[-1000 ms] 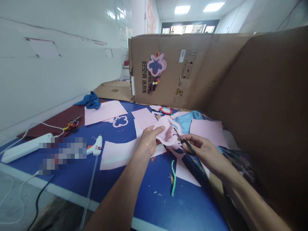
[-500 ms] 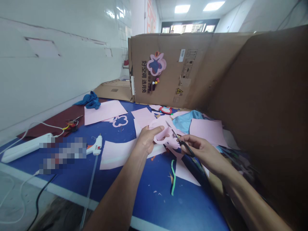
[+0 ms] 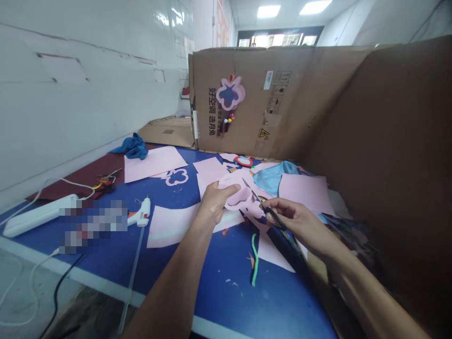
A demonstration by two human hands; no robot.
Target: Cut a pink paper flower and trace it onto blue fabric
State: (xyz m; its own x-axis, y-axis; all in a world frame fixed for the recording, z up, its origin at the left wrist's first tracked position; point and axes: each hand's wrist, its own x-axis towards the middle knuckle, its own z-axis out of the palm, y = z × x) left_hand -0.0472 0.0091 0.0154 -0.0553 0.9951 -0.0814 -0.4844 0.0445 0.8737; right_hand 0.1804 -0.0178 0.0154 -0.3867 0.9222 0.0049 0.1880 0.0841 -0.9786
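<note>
My left hand (image 3: 216,200) pinches a piece of pink paper (image 3: 235,181) between thumb and fingers, above the blue table. The paper has curved cut edges and an opening in it. In my right hand (image 3: 287,214) is a pair of scissors (image 3: 270,214) with dark handles, fingers wrapped round the grips. The blades point up and left, lying against the right part of the paper; they look closed or nearly so. Below my hands lie more pink sheets (image 3: 277,252) and a green fuzzy stem (image 3: 254,261).
A white glue gun (image 3: 143,213) stands on the left near a white power strip (image 3: 40,216) with cables. A pink flower outline (image 3: 177,177) lies further back. Cardboard walls (image 3: 293,108) rise behind and on the right. Light blue cloth (image 3: 273,179) lies at the back right.
The scissor blades have come together from a wider gap at the pink paper. Both hands stay in nearly the same place.
</note>
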